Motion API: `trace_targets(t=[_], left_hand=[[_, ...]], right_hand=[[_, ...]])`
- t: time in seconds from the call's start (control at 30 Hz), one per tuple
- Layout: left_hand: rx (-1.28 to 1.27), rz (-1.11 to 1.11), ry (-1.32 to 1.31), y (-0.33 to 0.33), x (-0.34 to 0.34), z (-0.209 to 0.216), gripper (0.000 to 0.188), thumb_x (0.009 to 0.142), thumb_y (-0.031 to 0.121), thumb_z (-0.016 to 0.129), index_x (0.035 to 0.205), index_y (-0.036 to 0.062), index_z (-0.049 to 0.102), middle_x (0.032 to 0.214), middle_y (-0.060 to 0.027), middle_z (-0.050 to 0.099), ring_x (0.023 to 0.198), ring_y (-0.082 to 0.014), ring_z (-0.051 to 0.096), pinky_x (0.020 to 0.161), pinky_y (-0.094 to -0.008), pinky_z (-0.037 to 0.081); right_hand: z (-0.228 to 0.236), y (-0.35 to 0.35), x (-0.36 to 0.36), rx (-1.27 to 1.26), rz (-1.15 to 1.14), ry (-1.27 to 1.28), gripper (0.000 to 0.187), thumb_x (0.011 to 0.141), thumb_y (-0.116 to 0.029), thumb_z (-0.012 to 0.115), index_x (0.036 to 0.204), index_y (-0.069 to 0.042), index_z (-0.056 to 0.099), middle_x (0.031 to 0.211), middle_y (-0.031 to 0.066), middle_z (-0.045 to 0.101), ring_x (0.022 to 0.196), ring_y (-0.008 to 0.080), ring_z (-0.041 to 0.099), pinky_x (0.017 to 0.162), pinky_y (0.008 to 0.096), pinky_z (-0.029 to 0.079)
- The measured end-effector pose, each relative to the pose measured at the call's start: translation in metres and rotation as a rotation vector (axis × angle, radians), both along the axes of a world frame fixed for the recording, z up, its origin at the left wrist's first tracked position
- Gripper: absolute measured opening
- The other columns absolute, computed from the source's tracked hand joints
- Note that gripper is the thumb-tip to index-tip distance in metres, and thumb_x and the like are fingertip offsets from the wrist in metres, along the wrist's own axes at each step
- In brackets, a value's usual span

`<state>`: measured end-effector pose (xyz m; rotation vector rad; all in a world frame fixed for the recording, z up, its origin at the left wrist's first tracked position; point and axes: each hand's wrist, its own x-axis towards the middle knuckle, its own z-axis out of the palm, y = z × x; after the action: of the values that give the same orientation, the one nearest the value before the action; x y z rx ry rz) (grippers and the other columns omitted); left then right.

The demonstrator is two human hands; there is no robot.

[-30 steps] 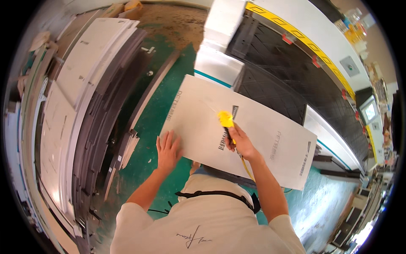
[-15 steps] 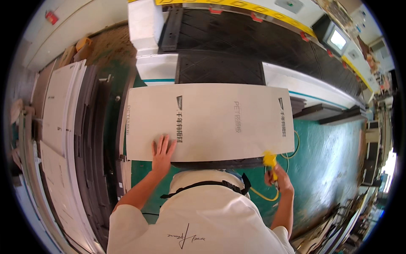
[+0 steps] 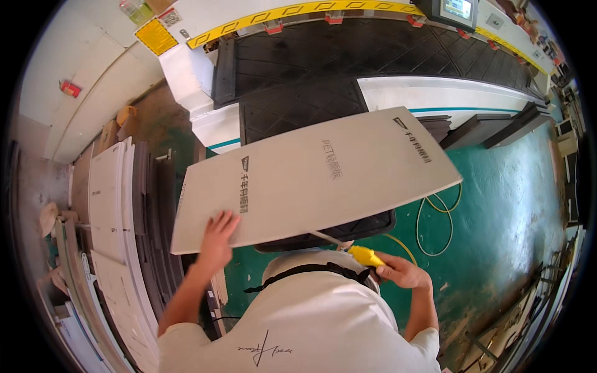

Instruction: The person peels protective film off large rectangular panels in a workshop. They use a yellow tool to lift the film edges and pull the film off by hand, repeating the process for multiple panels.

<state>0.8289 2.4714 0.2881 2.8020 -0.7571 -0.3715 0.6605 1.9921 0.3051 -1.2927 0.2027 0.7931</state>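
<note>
At nine o'clock, panels (image 3: 112, 205) stand stacked on edge. At eight, the left hand (image 3: 219, 232) lies on the board, fingers extended and slightly spread; whether the thumb hooks underneath, I cannot tell. The pale board (image 3: 311, 189) fills the centre, slanted, its right end higher toward two o'clock and jutting beyond the black stand (image 3: 373, 225). A flat palm and light pressure should steady that overhang and spare the corners. At five o'clock, the yellow gun (image 3: 365, 255) points its thin nozzle toward ten, the tip at the board's near edge; contact is unclear. The right hand (image 3: 401, 272) has its fingers wrapped around the gun. A small gap would best avoid scratches. At four, the looped hose (image 3: 418, 227) is best left slack, clear of the feet.
</note>
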Motion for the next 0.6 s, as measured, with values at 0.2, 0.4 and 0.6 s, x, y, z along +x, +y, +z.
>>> trace_targets(t=[0.2,0.4,0.6], left_hand=[[0.266,-0.036,0.29,-0.03,0.129,0.195,0.053,0.075,0.007,0.071,0.128,0.0068,0.067,0.124,-0.0218,0.067,0.115,-0.0414,0.063,0.098,-0.0465,0.051],[-0.085,-0.045,-0.439,-0.118,0.201,0.136,0.052,0.082,0.028,0.078,0.126,0.0063,0.062,0.117,-0.0172,0.068,0.115,-0.0381,0.061,0.097,-0.0481,0.047],[-0.183,0.1,-0.651,-0.181,0.248,0.105,0.048,0.082,0.042,0.078,0.116,0.0104,0.066,0.113,-0.0076,0.069,0.111,-0.028,0.061,0.093,-0.0438,0.042]], right_hand=[[0.034,0.038,0.049,-0.025,0.071,-0.553,0.054,0.108,-0.026,0.051,0.155,-0.003,0.04,0.118,0.0139,0.066,0.1,0.0231,0.063,0.092,0.0352,0.049],[-0.014,0.074,0.091,-0.752,-0.074,-0.544,0.052,0.107,-0.028,0.051,0.155,-0.011,0.038,0.084,0.0241,0.065,0.078,0.0429,0.068,0.073,0.0446,0.052],[-0.007,0.077,0.085,-0.862,-0.223,-0.541,0.054,0.109,-0.034,0.048,0.154,-0.007,0.037,0.082,0.0198,0.065,0.074,0.0381,0.067,0.071,0.0444,0.053]])
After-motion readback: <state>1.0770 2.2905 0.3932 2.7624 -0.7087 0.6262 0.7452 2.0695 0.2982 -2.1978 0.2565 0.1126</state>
